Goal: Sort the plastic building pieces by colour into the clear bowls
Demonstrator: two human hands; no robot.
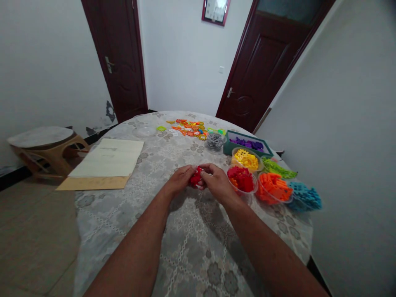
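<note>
Between my two hands, over the middle of the table, is a small red piece [195, 177] with some white showing on it. My left hand [182, 178] has its fingers closed on the piece's left side. My right hand [216, 179] pinches it from the right. Just right of my right hand stands a clear round tub of red pieces [241, 179]. Behind that tub is another one with yellow pieces [246, 159]. A tub of orange pieces [274, 187] sits farther right, beside blue pieces [305, 196].
A green box [228, 147] holds purple pieces; green pieces [278, 168] lie near it. A tub of grey pieces [215, 140] and scattered colourful shapes [188, 128] are at the back. Paper sheets [107, 159] lie left. A stool [46, 138] stands beyond the table's left edge.
</note>
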